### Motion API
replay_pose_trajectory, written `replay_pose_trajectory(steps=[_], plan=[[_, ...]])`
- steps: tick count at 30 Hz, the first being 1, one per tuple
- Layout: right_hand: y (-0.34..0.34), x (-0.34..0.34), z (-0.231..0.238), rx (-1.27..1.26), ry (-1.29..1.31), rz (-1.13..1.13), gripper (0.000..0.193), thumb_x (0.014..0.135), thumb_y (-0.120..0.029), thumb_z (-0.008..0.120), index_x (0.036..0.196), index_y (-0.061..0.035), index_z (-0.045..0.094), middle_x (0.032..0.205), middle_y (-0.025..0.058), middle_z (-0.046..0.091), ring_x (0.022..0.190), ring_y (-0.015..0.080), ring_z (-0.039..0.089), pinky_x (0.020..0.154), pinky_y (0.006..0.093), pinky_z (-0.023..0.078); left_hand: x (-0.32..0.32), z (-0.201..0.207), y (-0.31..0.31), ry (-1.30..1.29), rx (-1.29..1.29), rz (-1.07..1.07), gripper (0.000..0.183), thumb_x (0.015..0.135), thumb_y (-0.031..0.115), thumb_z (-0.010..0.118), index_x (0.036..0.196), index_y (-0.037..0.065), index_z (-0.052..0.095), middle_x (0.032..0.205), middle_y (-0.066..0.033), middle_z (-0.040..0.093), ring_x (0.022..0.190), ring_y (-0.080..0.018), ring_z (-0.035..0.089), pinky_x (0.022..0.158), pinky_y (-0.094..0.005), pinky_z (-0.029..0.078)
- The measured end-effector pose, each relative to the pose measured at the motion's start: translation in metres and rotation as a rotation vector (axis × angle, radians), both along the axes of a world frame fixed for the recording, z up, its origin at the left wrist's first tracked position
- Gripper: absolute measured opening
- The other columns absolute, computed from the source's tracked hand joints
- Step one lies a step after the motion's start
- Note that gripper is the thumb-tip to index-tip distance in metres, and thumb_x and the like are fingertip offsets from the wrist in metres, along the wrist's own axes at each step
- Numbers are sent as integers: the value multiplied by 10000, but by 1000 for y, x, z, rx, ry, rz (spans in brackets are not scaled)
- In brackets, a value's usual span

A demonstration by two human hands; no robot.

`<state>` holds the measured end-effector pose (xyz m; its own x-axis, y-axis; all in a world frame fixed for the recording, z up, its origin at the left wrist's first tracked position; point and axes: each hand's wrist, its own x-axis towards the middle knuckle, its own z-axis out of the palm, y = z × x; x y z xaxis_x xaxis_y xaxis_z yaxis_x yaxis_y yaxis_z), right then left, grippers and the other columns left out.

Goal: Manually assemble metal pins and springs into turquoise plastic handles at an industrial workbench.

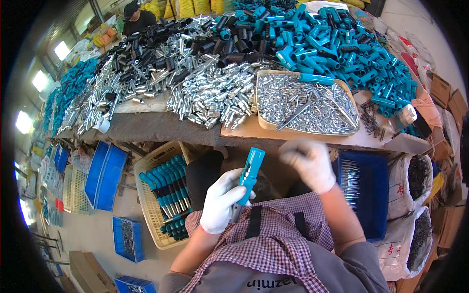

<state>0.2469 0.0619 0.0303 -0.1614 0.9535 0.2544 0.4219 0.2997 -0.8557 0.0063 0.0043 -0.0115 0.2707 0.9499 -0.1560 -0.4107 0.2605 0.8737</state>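
Note:
My left hand (221, 201), in a white glove, grips a teal plastic handle (250, 173) with a metal shaft sticking out below, held upright over my lap. My right hand (309, 161), also gloved, hovers just right of the handle's top with fingers curled; whether it pinches a small part is too blurred to tell. Ahead on the bench, a beige tray (263, 124) holds several small silver metal pieces and long rods. Behind the tray lies a large heap of teal handles (337, 44).
Piles of silver fittings (210, 93) and black sleeves (156, 49) cover the bench. A beige basket (150, 215) of assembled teal-handled tools stands at my left, and a blue crate (371, 195) of thin pins at my right. White sacks (415, 205) line the right. A person (137, 17) works at the far end.

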Motion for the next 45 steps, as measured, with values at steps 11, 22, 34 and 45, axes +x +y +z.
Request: replay_pose_trajectory(steps=[11, 22, 34, 45], plan=[[-28, -55, -39, -150, 383, 110, 144, 788, -83, 762, 875, -14, 671, 898, 49, 657, 807, 120, 619, 746, 281, 501, 15, -2, -9, 94, 83, 149, 529, 920, 130, 667, 1362, -73, 460, 1162, -121, 618, 929, -164, 625, 780, -291, 550], [33, -51, 5, -136, -60, 479, 410, 812, -346, 777, 1038, -28, 651, 953, 146, 674, 907, 273, 655, 827, 376, 501, -7, -10, 16, -144, 56, -41, 659, 897, 326, 725, 1346, -84, 472, 1035, -115, 643, 847, -166, 635, 699, -279, 543], [334, -93, 33, 422, -1056, -227, 454, 737, -313, 793, 1137, -132, 676, 1064, 124, 672, 1067, 320, 598, 906, 436, 485, -36, -25, 24, -426, -119, 79, 739, 848, 369, 768, 1365, -40, 435, 1118, -155, 590, 866, -238, 618, 664, -335, 520], [260, -60, 25, 93, 166, 233, 506, 847, -160, 661, 1323, -24, 556, 1234, 223, 626, 1095, 293, 644, 939, 397, 522, -42, -22, 23, -399, -100, 89, 762, 856, 348, 765, 1389, -64, 411, 1128, -167, 599, 874, -242, 630, 677, -334, 539]])
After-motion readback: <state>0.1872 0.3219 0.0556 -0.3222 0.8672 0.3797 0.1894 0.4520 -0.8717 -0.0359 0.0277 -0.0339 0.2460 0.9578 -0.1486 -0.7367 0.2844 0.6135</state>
